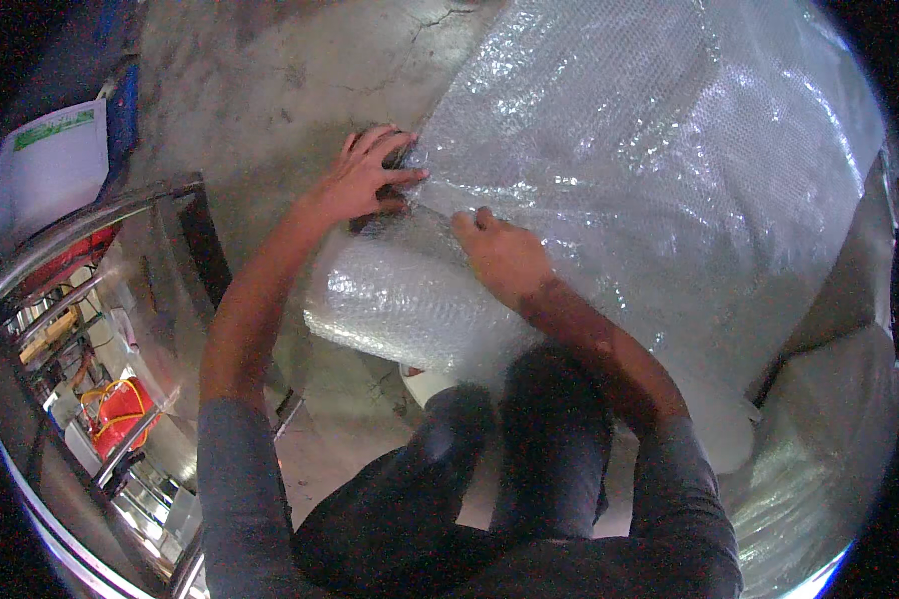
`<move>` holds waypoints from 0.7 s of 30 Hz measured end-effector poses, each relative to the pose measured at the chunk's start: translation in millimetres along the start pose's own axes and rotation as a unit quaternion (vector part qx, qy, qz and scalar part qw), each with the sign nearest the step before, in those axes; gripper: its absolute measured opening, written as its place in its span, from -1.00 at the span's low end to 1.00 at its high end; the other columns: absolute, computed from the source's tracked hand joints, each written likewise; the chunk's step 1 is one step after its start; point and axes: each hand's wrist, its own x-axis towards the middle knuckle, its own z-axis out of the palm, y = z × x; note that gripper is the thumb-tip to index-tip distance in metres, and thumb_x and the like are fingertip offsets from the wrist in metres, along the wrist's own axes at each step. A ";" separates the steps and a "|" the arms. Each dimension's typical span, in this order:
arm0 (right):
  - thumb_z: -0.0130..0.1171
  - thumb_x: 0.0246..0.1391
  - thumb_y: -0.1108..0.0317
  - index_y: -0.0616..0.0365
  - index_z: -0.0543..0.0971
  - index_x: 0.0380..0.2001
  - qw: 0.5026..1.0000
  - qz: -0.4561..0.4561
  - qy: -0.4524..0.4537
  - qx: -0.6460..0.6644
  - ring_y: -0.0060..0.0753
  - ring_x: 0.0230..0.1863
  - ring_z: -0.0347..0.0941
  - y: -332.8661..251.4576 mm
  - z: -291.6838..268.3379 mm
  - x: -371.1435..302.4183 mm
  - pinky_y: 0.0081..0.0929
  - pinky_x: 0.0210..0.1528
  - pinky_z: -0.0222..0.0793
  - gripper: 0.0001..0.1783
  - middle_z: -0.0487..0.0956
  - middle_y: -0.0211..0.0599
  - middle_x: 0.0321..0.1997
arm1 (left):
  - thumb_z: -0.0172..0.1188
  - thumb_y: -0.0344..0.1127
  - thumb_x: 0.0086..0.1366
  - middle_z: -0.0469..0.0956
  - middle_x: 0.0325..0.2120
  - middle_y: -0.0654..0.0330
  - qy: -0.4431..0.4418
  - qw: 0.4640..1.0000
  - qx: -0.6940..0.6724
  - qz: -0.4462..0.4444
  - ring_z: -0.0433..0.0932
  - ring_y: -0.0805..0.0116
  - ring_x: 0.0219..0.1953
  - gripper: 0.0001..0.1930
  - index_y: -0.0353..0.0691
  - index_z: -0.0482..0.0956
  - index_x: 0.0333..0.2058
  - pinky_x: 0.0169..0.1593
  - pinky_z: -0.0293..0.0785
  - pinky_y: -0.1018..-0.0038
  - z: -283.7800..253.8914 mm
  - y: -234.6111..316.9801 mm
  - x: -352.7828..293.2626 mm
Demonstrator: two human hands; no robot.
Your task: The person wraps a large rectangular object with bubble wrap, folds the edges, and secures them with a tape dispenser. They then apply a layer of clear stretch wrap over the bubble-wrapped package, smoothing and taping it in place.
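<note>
- Bubble-wrap sheet: clear plastic, dimpled, glossy with scattered glints.
- Bubble-wrap roll: translucent plastic, bumpy, shiny.
- Floor: concrete-like, mostly matt, roughened by cracks.
- Frame rail: smooth, polished-looking metal.
- Sleeves, trousers: dark, matt cloth.

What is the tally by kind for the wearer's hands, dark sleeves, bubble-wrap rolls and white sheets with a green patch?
Hands: 2 (left hand, right hand)
Dark sleeves: 2 (left sleeve, right sleeve)
Bubble-wrap roll: 1
White sheet with green patch: 1
Total: 6
</note>
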 end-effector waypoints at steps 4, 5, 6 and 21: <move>0.03 0.14 0.38 0.19 0.42 -0.05 0.997 -0.081 0.018 -0.006 0.02 -0.31 0.64 -16.9 21.3 44.8 -0.16 -0.34 0.60 -0.70 0.59 -0.05 -0.25 | 0.50 -0.01 -0.12 0.18 0.31 0.29 -0.018 1.000 -0.004 -0.012 0.04 0.05 0.38 -0.33 0.53 0.55 0.07 0.34 0.00 -0.12 -3.6 -6.8 1.0; 0.04 0.14 0.38 0.21 0.43 -0.06 0.996 -0.085 0.007 -0.022 0.00 -0.33 0.64 -23.5 23.4 53.5 -0.17 -0.36 0.61 -0.70 0.60 -0.05 -0.24 | 0.51 -0.03 -0.15 0.17 0.31 0.29 -0.024 1.000 -0.004 -0.018 0.05 0.05 0.38 -0.31 0.54 0.55 0.06 0.34 0.00 -0.11 -3.5 -7.6 1.2; 0.05 0.13 0.38 0.21 0.44 -0.06 0.997 -0.072 -0.002 -0.015 -0.02 -0.32 0.65 -31.4 24.6 62.5 -0.17 -0.35 0.61 -0.70 0.60 -0.05 -0.23 | 0.52 -0.05 -0.17 0.17 0.31 0.28 -0.008 1.000 0.009 -0.002 0.05 0.06 0.38 -0.29 0.54 0.55 0.06 0.35 0.00 -0.09 -3.3 -9.0 1.3; 0.05 0.11 0.39 0.20 0.48 -0.05 0.997 -0.038 -0.037 -0.062 -0.01 -0.22 0.65 -35.3 13.1 72.2 -0.15 -0.27 0.60 -0.68 0.61 -0.02 -0.17 | 0.44 -0.23 -0.18 0.11 0.34 0.16 -0.108 0.994 0.027 0.023 0.00 0.02 0.39 -0.10 0.35 0.38 0.25 0.38 -0.07 -0.01 -43.2 -2.5 -15.8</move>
